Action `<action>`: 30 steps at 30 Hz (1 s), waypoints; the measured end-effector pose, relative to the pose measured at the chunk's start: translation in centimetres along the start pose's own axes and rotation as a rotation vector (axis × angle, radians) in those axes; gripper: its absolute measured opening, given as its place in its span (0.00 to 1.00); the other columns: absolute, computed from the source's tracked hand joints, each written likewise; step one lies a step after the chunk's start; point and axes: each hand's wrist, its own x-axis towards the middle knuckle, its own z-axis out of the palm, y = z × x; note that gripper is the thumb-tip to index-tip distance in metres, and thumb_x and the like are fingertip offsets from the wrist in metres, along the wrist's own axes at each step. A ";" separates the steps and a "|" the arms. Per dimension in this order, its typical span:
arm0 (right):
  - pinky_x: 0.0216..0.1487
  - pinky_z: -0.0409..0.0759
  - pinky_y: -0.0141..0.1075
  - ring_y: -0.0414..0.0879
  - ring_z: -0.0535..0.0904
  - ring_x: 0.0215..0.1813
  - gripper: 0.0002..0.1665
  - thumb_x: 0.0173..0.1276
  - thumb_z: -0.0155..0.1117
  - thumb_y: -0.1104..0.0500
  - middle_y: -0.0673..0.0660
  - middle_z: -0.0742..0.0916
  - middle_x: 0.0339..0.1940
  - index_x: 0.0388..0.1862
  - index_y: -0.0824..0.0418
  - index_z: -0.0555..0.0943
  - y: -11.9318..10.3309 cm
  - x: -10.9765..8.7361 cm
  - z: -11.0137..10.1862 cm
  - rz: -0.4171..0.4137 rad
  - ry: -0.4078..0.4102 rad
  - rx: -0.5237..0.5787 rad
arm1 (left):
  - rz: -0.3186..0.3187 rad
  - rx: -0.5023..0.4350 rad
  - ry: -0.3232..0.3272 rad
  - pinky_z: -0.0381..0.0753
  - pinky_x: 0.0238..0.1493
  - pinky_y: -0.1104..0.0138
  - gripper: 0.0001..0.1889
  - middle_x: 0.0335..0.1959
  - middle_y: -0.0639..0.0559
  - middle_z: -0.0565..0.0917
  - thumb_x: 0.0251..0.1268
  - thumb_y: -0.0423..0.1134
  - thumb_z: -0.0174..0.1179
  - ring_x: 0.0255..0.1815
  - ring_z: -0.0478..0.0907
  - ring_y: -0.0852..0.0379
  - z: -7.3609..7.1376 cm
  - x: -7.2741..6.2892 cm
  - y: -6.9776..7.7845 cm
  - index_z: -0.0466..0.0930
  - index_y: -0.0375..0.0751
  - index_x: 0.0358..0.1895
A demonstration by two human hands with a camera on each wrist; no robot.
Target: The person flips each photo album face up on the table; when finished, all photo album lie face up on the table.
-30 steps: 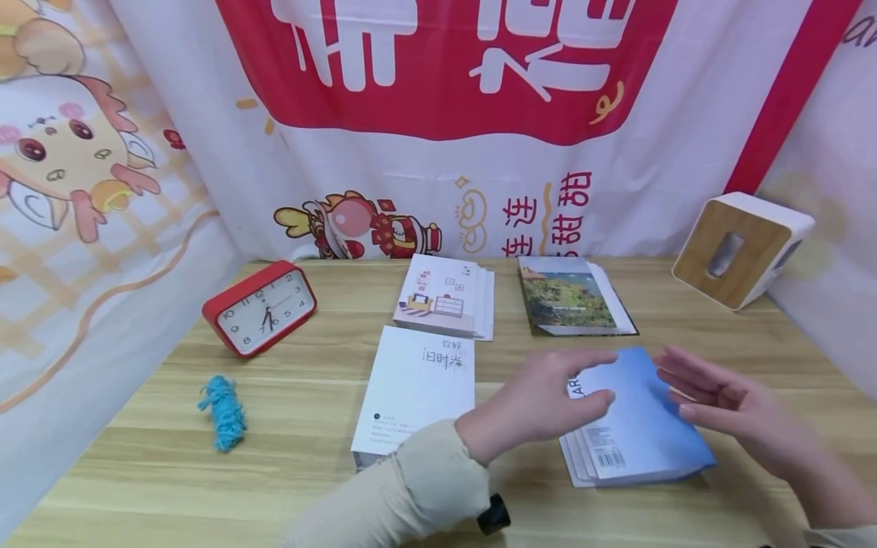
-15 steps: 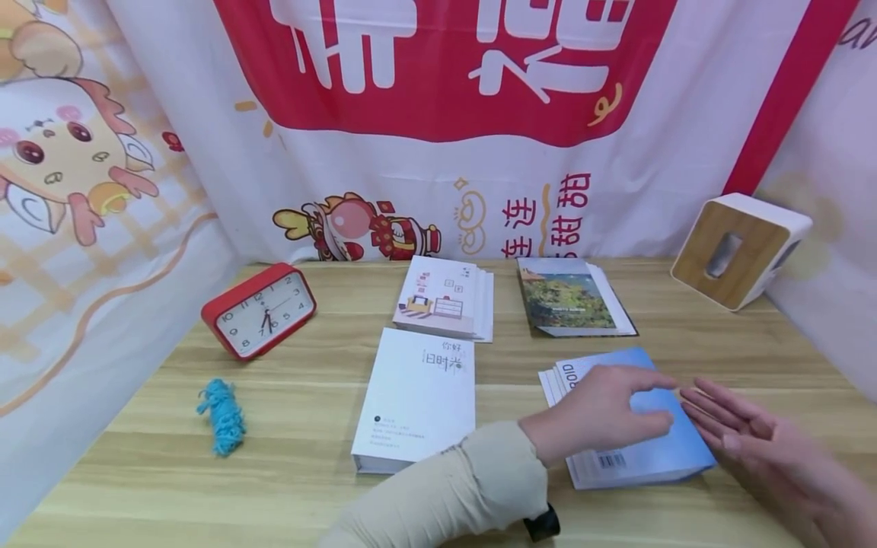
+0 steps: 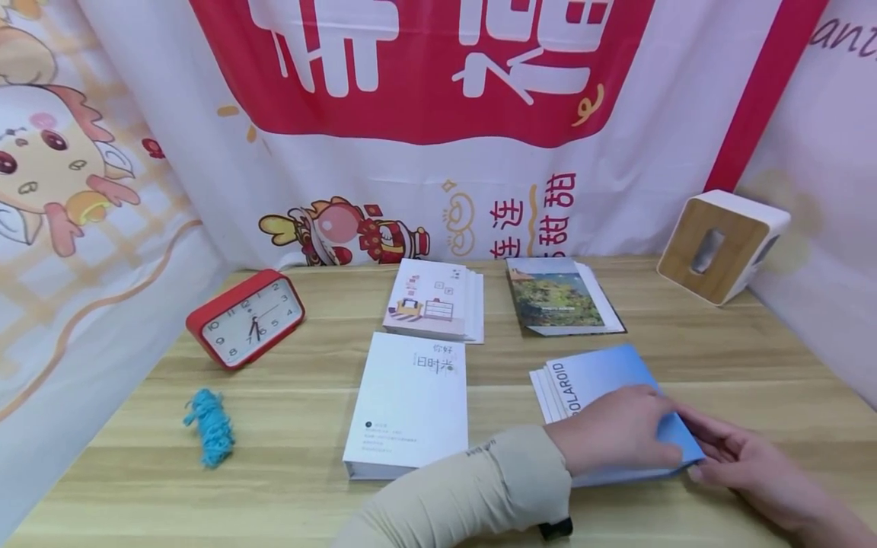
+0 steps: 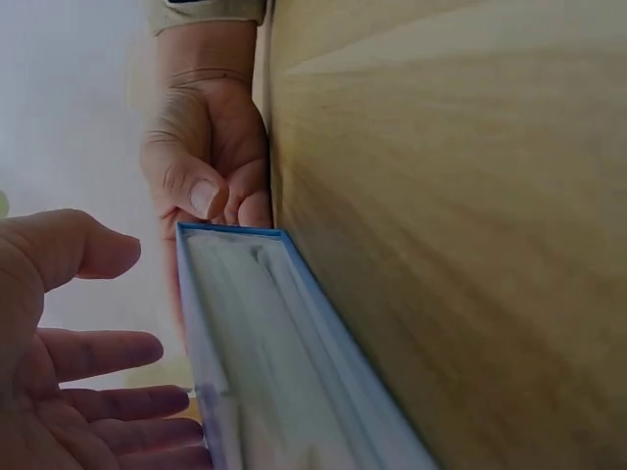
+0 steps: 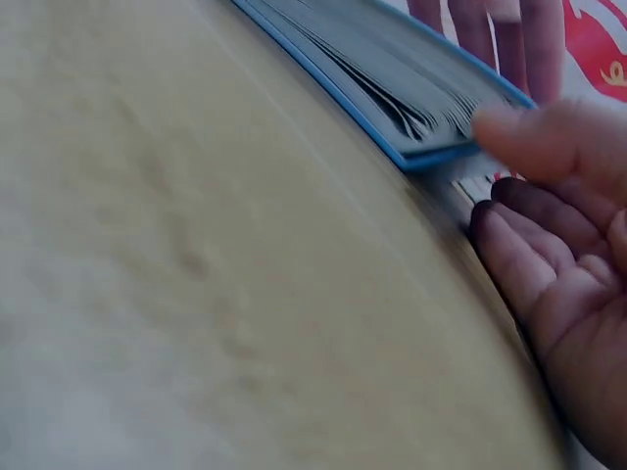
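A blue photo album (image 3: 637, 365) marked "POLAROID" lies at the right front of the table, white layers showing at its left side. My left hand (image 3: 617, 430) reaches across its cover, covering part of it; in the left wrist view the fingers (image 4: 137, 401) are straight and spread along the cover. My right hand (image 3: 747, 464) is at the album's right near corner. Seen from the right wrist, its thumb (image 5: 539, 142) meets the corner by the page edges, and the fingers (image 5: 519, 245) curl below it.
A white book (image 3: 411, 403) lies left of the album. Behind are an illustrated book (image 3: 428, 301) and a landscape-covered album (image 3: 558, 297). A red clock (image 3: 247, 320) and blue yarn (image 3: 211, 428) are at left, a wood-fronted tissue box (image 3: 712, 243) at back right. Curtains enclose the table.
My left hand has moved right and down over the album's cover. The right hand has closed in from beside it onto the near corner. The view has shifted slightly right.
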 end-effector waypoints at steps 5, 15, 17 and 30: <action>0.51 0.74 0.22 0.27 0.69 0.59 0.41 0.60 0.51 0.79 0.32 0.74 0.60 0.62 0.39 0.68 0.1 0.3 0.6 0.073 0.157 -0.170 | -0.006 0.099 0.015 0.66 0.47 0.84 0.28 0.48 0.69 0.74 0.51 0.62 0.61 0.49 0.68 0.75 0.6 0.3 0.4 0.73 0.59 0.56; 0.46 0.78 0.25 0.30 0.77 0.51 0.40 0.60 0.56 0.75 0.31 0.78 0.52 0.54 0.29 0.70 0.0 0.5 0.8 0.135 0.229 -0.282 | 0.052 0.168 0.045 0.67 0.38 0.84 0.27 0.40 0.68 0.73 0.45 0.56 0.68 0.37 0.66 0.75 0.9 0.9 0.4 0.74 0.59 0.52; 0.45 0.78 0.24 0.29 0.76 0.51 0.39 0.60 0.57 0.75 0.31 0.78 0.52 0.54 0.29 0.70 0.0 0.5 0.8 0.124 0.242 -0.317 | 0.062 0.170 0.041 0.67 0.37 0.84 0.27 0.39 0.69 0.74 0.44 0.55 0.69 0.36 0.66 0.75 0.7 1.0 0.4 0.74 0.60 0.52; 0.47 0.77 0.24 0.29 0.72 0.55 0.43 0.60 0.41 0.84 0.36 0.76 0.58 0.60 0.41 0.71 0.7 0.7 2.0 -0.107 0.165 -0.050 | 0.080 0.110 0.107 0.64 0.31 0.86 0.19 0.30 0.71 0.73 0.43 0.56 0.68 0.31 0.66 0.76 -0.6 -0.2 -0.4 0.75 0.59 0.40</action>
